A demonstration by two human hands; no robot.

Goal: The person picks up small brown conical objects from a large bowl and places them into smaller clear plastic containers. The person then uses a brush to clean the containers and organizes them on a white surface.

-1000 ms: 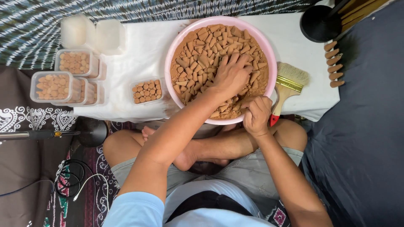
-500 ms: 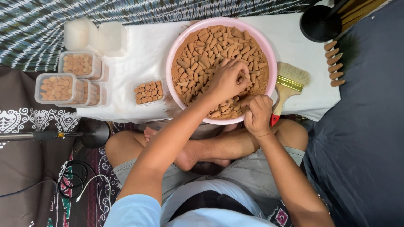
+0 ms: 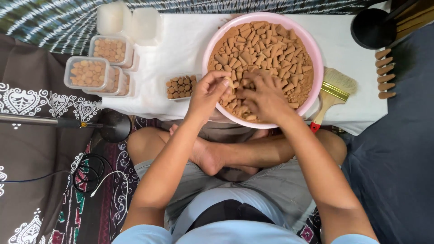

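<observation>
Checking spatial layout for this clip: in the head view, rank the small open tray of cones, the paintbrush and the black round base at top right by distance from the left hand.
From the left hand:
1. Small open tray of cones, just to its left on the white cloth.
2. Paintbrush, right of the pink basin.
3. Black round base, at the far top right corner.

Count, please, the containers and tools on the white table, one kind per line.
Pink basin: 1
Clear tubs holding brown cones: 4
Empty white tubs: 2
Paintbrush: 1
Total: 8
Both hands, left hand and right hand, reach into the basin.
</observation>
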